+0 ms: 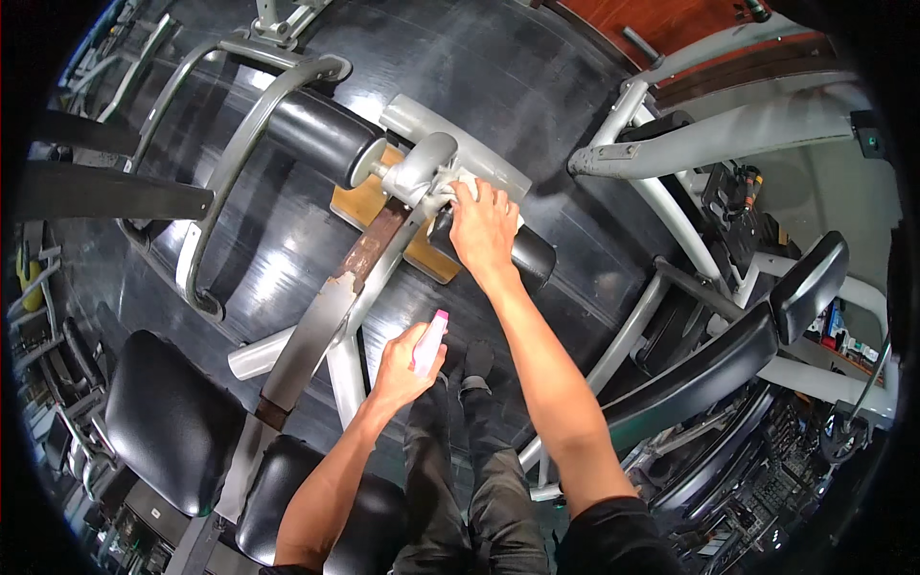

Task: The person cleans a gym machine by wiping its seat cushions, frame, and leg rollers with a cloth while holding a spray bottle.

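Note:
My right hand [485, 223] presses a crumpled white cloth [460, 185] against the end of a grey metal gym bench frame, beside its rounded end cap [431, 162]. Under that hand lies a black padded roller [533, 257]; a matching roller [327, 136] sticks out on the other side of the frame. Lower down, my left hand [406, 366] grips a small white and pink bottle [431, 341], its pink top pointing away from me. The bottle is held in the air, apart from the frame. Part of the cloth is hidden beneath my right fingers.
The bench's beam [316, 327] has worn, peeling paint and runs to black seat pads [176, 424] at lower left. A wooden footplate [431, 260] sits below the rollers. Curved metal tubing [248, 136] rises at left. Another padded bench [697, 366] stands at right on dark flooring.

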{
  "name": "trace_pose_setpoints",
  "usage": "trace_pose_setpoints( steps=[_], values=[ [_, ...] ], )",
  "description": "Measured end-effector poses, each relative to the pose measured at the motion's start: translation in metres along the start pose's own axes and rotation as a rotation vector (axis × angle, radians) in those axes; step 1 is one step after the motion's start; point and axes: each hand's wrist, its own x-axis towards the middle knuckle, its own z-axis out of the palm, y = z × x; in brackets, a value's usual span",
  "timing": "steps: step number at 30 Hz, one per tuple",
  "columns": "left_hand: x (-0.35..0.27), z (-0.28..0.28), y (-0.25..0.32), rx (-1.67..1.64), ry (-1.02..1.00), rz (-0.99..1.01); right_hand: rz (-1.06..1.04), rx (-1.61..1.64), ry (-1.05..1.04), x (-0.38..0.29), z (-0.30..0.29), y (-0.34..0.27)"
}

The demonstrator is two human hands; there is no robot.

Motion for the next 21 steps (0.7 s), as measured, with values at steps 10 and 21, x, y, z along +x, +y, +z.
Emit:
trace_pose_setpoints(
  steps=[10,21],
  values=[
    [0.000,-0.005,-0.002,0.034,0.024,-0.030,0.117,-0.111,-0.122,-0.154,-0.073,0.096],
    [0.001,-0.004,-0.001,-0.002,0.007,-0.029,0.001,0.346,0.210,-0.004,-0.033,0.047]
  ],
)
